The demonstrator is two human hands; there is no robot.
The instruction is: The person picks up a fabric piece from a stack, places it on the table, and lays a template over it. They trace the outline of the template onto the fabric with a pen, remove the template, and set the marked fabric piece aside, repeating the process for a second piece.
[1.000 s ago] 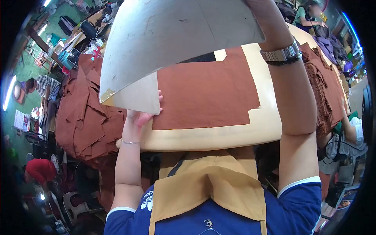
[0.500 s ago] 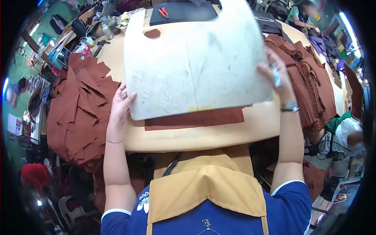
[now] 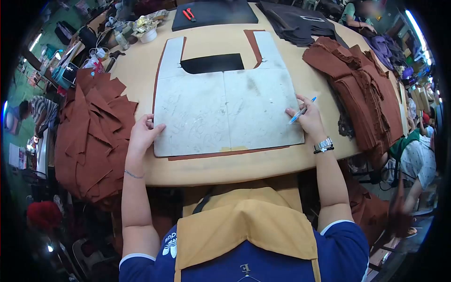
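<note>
A large whitish template [image 3: 225, 110] with a notch at its far side lies over brown fabric [image 3: 253, 42], whose edges show around it on the tan table [image 3: 211, 176]. A black shape shows inside the notch. My left hand [image 3: 143, 134] grips the template's left edge, thumb on top. At its right edge, my right hand [image 3: 307, 117] has its fingers curled round a blue and white pen [image 3: 302, 111] and touches the template's border.
Brown fabric pieces are heaped at the left [image 3: 96, 136], and a brown stack [image 3: 361, 89] stands at the right. Behind lie dark fabric [image 3: 300, 23], a black mat [image 3: 216, 15] with red-handled pliers [image 3: 189, 15], and a white pot [image 3: 146, 33]. Other people are at both sides.
The template has come down from a raised, tilted position to lie flat over the brown fabric. Both hands have lowered with it, and my right hand has moved left and nearer to me.
</note>
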